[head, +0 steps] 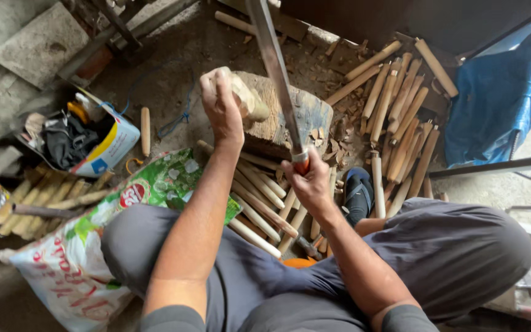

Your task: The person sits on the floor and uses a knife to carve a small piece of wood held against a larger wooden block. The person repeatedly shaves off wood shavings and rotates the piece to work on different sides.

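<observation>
Gripped in the left hand [221, 106] is a pale wooden piece [248, 98], fingers clamped tight around it, its lower end set on a worn chopping block [311, 114]. Just right of that grip, the right hand [310, 179] is closed on the orange handle of a long blade [276, 67], which is raised steeply over the block. Below both grips, between the person's knees, a bundle of shaped sticks [260, 206] is laid on the floor. Beyond the right grip, further right, a larger heap of round wooden sticks [397, 117] is spread among wood chips, with a blue plastic sheet [499, 92] past them. Left of the left grip, a printed green and white sack [87, 246] is seen, and further left a cardboard box [102, 144] filled with odds and ends. More split wood [44, 197] is stacked beneath that box.
</observation>
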